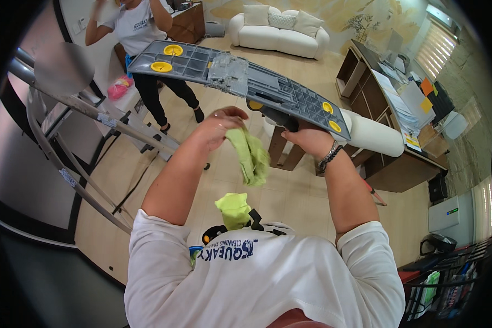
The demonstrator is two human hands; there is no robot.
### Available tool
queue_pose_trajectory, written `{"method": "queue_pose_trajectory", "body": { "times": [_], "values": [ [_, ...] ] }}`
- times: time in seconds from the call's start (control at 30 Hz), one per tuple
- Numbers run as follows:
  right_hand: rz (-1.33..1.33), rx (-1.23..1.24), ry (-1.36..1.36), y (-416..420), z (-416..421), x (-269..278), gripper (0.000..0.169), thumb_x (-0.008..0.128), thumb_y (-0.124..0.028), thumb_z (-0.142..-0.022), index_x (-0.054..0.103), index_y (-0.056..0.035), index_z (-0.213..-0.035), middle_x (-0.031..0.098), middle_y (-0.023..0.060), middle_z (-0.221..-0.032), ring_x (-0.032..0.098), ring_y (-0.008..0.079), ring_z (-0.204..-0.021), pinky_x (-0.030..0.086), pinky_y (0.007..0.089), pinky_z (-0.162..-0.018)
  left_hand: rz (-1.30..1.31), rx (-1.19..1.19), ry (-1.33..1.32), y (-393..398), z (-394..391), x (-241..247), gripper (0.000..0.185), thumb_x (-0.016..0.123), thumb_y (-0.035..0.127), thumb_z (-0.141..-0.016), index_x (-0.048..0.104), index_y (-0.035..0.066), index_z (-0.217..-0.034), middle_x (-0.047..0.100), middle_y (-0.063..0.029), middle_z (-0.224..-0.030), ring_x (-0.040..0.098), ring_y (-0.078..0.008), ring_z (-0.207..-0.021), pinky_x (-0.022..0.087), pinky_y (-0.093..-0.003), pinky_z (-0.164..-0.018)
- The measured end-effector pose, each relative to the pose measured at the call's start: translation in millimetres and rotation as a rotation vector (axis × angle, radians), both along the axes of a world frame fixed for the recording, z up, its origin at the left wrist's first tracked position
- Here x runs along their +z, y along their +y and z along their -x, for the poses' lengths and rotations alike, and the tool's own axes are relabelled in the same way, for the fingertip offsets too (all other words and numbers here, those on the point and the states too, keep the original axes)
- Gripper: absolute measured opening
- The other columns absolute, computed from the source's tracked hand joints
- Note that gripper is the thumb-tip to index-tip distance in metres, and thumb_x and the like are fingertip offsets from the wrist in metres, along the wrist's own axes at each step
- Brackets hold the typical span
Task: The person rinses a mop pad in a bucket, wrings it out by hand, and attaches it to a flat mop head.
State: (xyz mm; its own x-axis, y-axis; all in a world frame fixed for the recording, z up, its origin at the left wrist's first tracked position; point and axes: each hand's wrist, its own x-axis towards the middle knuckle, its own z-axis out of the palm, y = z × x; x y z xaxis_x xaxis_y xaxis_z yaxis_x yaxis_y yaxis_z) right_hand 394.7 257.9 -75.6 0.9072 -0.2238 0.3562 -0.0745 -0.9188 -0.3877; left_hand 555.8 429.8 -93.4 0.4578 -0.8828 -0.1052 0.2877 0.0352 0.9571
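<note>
My left hand [225, 125] grips a crumpled yellow-green cloth [252, 158], which hangs down from the fingers. Held up in front of me is a long grey plastic flat mop head [287, 92] with round yellow inserts and a ragged, dirty-looking middle. My right hand [313, 141], with a dark bracelet at the wrist, is closed on a dark handle part beneath the mop head's right half. The fingers of that hand are partly hidden by the mop head. Another yellow-green cloth [234, 209] sticks up at my waist beside black straps.
A metal ladder [94, 112] stands at the left, with a co-worker [137, 26] behind it. A dark cable [137, 186] crosses the floor. A wooden desk [387, 164] with papers stands at the right, a white sofa [276, 35] at the back, and a rack [443, 287] at the lower right.
</note>
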Motion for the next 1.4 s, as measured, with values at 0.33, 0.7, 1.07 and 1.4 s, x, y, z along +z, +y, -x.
{"method": "queue_pose_trajectory", "body": {
  "times": [0.33, 0.7, 1.07, 1.4],
  "values": [
    [-0.266, 0.125, 0.120, 64.9, -80.9, 18.8, 0.042, 0.058, -0.021, -0.064, 0.051, 0.0010, -0.099, 0.055, 0.0156, -0.082, 0.052, 0.0246, -0.075, 0.040, 0.0302, -0.069, 0.126, 0.024, 0.112, 16.7, -49.6, 6.1, 0.019, 0.053, 0.005, -0.073, 0.054, 0.003, -0.092, 0.056, -0.0069, -0.088, 0.054, -0.0159, -0.081, 0.043, -0.0274, -0.073],
    [-0.315, 0.126, 0.133, 65.2, -111.1, 8.5, 0.027, 0.052, -0.019, -0.063, 0.054, -0.0039, -0.085, 0.057, 0.0167, -0.074, 0.055, 0.0293, -0.071, 0.043, 0.0343, -0.065, 0.427, 0.117, 0.309, 42.5, -68.2, 20.1, 0.022, 0.049, 0.007, -0.073, 0.049, 0.004, -0.095, 0.055, -0.0062, -0.088, 0.054, -0.0173, -0.080, 0.043, -0.0301, -0.074],
    [-0.245, 0.209, 0.095, 18.2, -117.2, 52.9, 0.020, 0.054, -0.016, -0.063, 0.050, 0.0014, -0.071, 0.053, 0.0158, -0.059, 0.053, 0.0251, -0.054, 0.042, 0.0329, -0.053, -0.635, 0.195, -1.359, 94.9, -69.5, 41.0, 0.025, 0.054, 0.011, -0.066, 0.056, 0.004, -0.090, 0.054, -0.0165, -0.089, 0.052, -0.0289, -0.085, 0.041, -0.0327, -0.073],
    [-0.149, 0.185, 0.021, 0.3, -97.4, 78.1, 0.022, 0.054, -0.017, -0.062, 0.051, 0.0023, -0.073, 0.053, 0.0194, -0.062, 0.054, 0.0286, -0.058, 0.042, 0.0346, -0.056, -0.342, 0.573, -1.470, 95.1, -40.4, 87.4, 0.012, 0.046, 0.008, -0.067, 0.044, 0.001, -0.076, 0.048, -0.0110, -0.072, 0.048, -0.0214, -0.067, 0.038, -0.0290, -0.064]
  ]
}}
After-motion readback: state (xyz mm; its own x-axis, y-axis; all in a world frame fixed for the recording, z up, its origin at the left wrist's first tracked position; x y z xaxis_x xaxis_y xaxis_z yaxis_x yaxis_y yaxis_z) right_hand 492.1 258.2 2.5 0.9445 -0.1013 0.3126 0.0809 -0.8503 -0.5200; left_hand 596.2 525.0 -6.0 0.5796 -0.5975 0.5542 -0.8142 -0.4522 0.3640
